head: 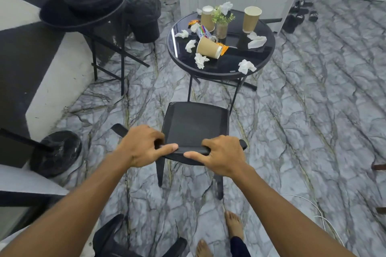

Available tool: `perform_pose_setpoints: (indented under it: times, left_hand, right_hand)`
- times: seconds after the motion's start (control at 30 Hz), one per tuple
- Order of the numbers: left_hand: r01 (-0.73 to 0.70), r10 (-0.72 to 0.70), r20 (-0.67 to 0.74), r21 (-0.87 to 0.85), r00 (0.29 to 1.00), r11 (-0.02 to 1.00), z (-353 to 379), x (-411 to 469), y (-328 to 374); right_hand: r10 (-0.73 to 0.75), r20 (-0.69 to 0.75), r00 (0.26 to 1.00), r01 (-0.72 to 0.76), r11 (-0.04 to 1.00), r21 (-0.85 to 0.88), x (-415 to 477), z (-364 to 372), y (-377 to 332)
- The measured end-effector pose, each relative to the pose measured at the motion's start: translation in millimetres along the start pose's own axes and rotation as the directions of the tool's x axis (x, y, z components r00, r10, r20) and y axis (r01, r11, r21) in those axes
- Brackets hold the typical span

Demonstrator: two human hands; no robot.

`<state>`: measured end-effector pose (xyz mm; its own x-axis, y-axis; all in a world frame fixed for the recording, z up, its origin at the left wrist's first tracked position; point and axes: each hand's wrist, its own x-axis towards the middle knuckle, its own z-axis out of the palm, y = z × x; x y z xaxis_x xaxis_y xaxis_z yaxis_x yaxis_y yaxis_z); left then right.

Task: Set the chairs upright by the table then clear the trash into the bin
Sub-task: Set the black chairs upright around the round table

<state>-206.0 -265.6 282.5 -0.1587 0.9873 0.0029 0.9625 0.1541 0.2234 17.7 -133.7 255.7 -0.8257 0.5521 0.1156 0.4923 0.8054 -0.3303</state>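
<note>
Fingers (160, 142) of the left hand (140, 146) and right hand (223, 155) wrap the chair (195, 123) backrest, evenly spaced. Chair stands upright, seat facing the desk (265, 62) directly ahead, seemingly just short of it; backrest's long axis runs left–right.

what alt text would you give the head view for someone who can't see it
Both bare hands, left hand and right hand, grip the top of a black chair's backrest; the chair stands upright facing a round black table. The table holds paper cups, crumpled tissues, a can, wrappers and a small plant.
</note>
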Motion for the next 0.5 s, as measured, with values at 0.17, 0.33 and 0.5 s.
perform_pose_setpoints:
  times: [0.17,0.33,0.5]
  left_hand:
    - [0.007,0.001,0.110,-0.074,0.994,0.997,-4.9,6.4,10.7]
    - [0.046,-0.009,0.233,-0.152,0.973,0.987,-1.9,-0.4,28.4]
    - [0.124,-0.068,0.233,-0.234,0.970,0.964,-6.2,6.4,44.5]
  right_hand:
    - [-0.005,0.197,0.980,-0.013,0.996,0.093,3.3,-11.3,1.9]
    - [-0.040,0.420,0.906,-0.035,0.985,0.169,0.7,-15.9,6.5]
    - [-0.030,0.386,0.922,-0.116,0.929,0.351,-9.6,-34.9,14.6]
